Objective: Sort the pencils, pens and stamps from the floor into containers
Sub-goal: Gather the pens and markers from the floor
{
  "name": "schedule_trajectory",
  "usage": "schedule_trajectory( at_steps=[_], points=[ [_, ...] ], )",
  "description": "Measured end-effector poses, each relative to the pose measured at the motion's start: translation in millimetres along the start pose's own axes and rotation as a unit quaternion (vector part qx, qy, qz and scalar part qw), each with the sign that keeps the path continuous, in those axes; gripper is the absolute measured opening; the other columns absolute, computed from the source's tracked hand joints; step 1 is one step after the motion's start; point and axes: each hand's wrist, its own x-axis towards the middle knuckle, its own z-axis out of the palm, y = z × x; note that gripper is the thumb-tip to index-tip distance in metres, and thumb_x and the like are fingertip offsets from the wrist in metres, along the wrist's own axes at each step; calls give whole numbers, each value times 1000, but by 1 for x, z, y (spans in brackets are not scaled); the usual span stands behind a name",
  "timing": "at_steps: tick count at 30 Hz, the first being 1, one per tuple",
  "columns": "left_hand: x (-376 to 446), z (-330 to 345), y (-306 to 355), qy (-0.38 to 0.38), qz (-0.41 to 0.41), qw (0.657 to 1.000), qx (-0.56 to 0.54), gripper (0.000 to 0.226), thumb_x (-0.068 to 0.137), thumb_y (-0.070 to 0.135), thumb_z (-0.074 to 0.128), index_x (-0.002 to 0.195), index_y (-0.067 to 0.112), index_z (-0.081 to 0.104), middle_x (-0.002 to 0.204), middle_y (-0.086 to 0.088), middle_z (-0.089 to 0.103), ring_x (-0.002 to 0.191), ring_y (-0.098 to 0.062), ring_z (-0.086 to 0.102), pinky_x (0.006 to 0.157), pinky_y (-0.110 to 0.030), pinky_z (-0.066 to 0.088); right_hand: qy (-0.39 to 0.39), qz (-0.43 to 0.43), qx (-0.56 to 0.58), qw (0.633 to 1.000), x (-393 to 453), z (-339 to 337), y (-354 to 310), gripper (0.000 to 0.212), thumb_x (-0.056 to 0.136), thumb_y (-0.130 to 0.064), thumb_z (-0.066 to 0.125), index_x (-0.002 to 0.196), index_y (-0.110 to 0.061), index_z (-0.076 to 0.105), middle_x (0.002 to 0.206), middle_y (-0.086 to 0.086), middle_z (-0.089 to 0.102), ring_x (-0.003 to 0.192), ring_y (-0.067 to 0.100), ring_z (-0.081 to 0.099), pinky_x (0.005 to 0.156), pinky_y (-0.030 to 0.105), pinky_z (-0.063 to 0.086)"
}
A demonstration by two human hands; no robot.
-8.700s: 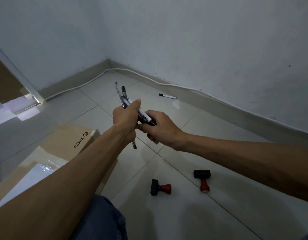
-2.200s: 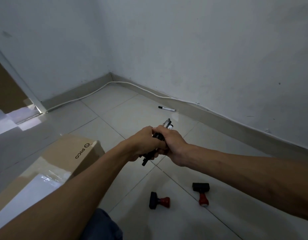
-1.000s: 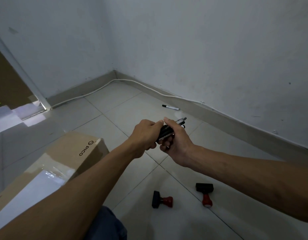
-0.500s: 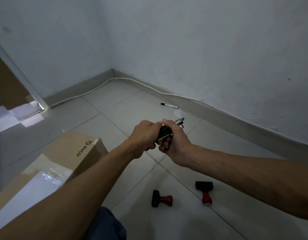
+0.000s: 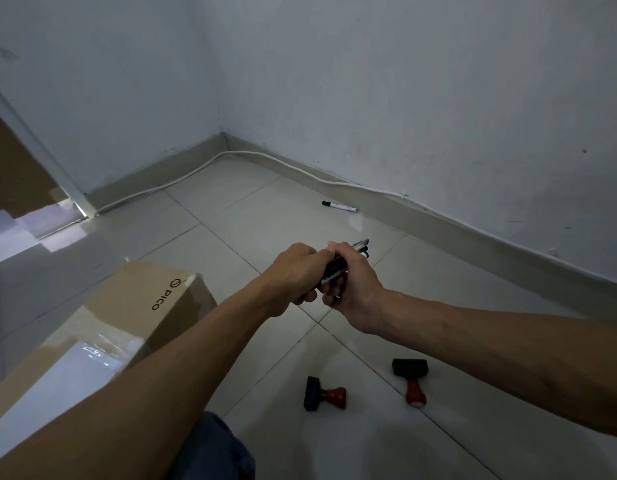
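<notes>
A bundle of several pens (image 5: 338, 266) is held above the tiled floor by both hands. My left hand (image 5: 295, 273) grips its near end, and my right hand (image 5: 352, 284) curls round the middle, with the tips sticking out past it toward the wall. One more pen (image 5: 338, 206), white with a black cap, lies on the floor by the baseboard. Two stamps with black bases and red handles lie nearer me: one stamp (image 5: 322, 394) on its side, the other stamp (image 5: 411, 379) to its right.
A brown cardboard box (image 5: 127, 317) marked PICO stands at my left, its top taped and glossy. A white cable (image 5: 196, 171) runs along the baseboard round the room's corner. A doorway opens at far left. My knee in blue cloth (image 5: 213, 448) shows at the bottom.
Over the last second both hands stay on the pen bundle and barely move. Earlier the bundle stood upright in my left hand; now it lies slanted toward the wall.
</notes>
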Motion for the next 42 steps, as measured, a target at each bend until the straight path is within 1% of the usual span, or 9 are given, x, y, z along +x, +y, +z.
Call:
schedule_trajectory(
  at_steps=[10, 20, 25, 29, 32, 34, 37, 39, 42],
  points=[
    [0, 2, -1, -30, 4, 999, 40, 51, 107, 43, 44, 103, -2, 69, 82, -10, 66, 54, -15, 50, 44, -21, 36, -8, 11, -14, 1000, 6, -6, 8, 38, 94, -46, 61, 79, -12, 64, 58, 3, 55, 52, 14, 46, 55, 29, 38],
    [-1, 3, -3, -60, 19, 995, 79, 48, 106, 41, 45, 91, 2, 70, 82, -11, 71, 55, -13, 54, 47, -22, 38, -14, 32, -28, 999, 10, -12, 17, 41, 92, -50, 59, 93, -9, 65, 59, 3, 55, 51, 14, 46, 55, 30, 39],
    [0, 4, -4, -65, 18, 993, 101, 46, 105, 39, 46, 89, 3, 70, 80, -10, 70, 56, -14, 54, 49, -23, 39, -9, 41, -28, 999, 9, -14, 21, 41, 93, -50, 58, 87, -10, 64, 57, 3, 55, 51, 14, 44, 54, 30, 38],
    [-1, 5, -4, -68, 16, 991, 114, 46, 104, 40, 47, 89, 3, 69, 81, -10, 69, 61, -17, 55, 49, -24, 40, -6, 48, -31, 998, 8, -15, 23, 42, 93, -51, 58, 79, -12, 62, 54, 1, 53, 50, 15, 42, 54, 29, 37],
    [0, 5, -6, -68, 13, 990, 119, 50, 103, 43, 47, 93, -1, 69, 83, -13, 68, 65, -19, 55, 50, -25, 39, -6, 60, -24, 998, 8, -17, 29, 43, 93, -53, 57, 84, -11, 61, 55, 1, 53, 50, 14, 40, 54, 28, 36],
    [0, 5, -7, -72, 10, 990, 121, 53, 103, 43, 47, 96, -4, 70, 82, -13, 68, 63, -19, 54, 50, -25, 39, -5, 61, -22, 998, 8, -18, 32, 41, 93, -50, 56, 87, -10, 62, 56, 1, 53, 51, 14, 41, 55, 29, 36],
    [-2, 10, -7, -87, -3, 990, 110, 48, 105, 40, 47, 89, -1, 68, 76, -10, 66, 55, -15, 52, 48, -24, 39, 3, 44, -26, 999, 8, -18, 29, 31, 92, -39, 59, 79, -11, 62, 59, 3, 56, 52, 14, 46, 56, 29, 38],
    [-3, 13, -5, -76, -10, 994, 81, 44, 105, 38, 47, 86, 2, 66, 75, -9, 64, 52, -13, 51, 48, -23, 38, 10, 31, -26, 999, 10, -17, 22, 30, 91, -36, 61, 74, -12, 61, 61, 4, 57, 53, 15, 49, 56, 30, 40],
    [-2, 11, -2, -52, -7, 998, 45, 38, 104, 32, 47, 85, 3, 64, 77, -12, 61, 52, -16, 49, 47, -25, 36, 11, 6, -26, 1000, 13, -11, 10, 27, 92, -34, 65, 80, -10, 61, 66, 6, 59, 57, 18, 54, 57, 30, 46]
  ],
)
